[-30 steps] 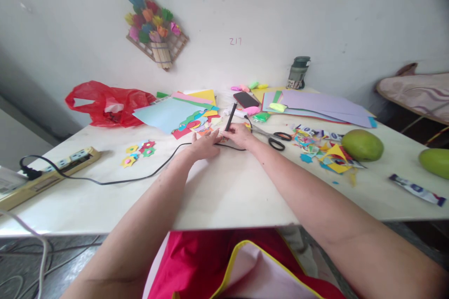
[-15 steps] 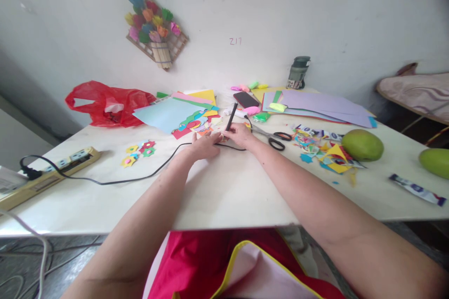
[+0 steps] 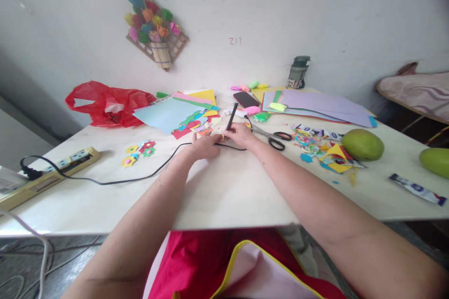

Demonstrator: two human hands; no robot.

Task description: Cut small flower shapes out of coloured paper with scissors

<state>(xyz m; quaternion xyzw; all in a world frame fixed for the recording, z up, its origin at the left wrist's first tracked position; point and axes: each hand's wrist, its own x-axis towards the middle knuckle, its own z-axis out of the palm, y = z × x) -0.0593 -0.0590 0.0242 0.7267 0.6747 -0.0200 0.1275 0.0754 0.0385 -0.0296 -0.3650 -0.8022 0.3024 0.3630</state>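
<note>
My right hand [image 3: 240, 135] is closed round a black pen [image 3: 232, 117], which stands tilted with its lower end among the fingers. Close beside it my left hand [image 3: 206, 145] lies on the table with its fingers reaching toward the pen's lower end. A small pale piece shows between the two hands, too small to make out. Just beyond them are coloured paper cutouts [image 3: 193, 124]. Scissors [image 3: 277, 141] with black handles lie right of my right hand. Several small paper flowers [image 3: 128, 160] rest to the left.
A black cable [image 3: 105, 183] runs from the power strip [image 3: 52, 175] past my hands. Behind are a red bag [image 3: 108, 105], a phone [image 3: 246, 99], coloured sheets [image 3: 315, 103] and a bottle [image 3: 298, 73]. Paper scraps [image 3: 333, 156], a green fruit [image 3: 362, 145] and a tube [image 3: 417, 189] are right.
The pen's top has shifted very slightly to the right with my right hand. My left hand stays in the same place.
</note>
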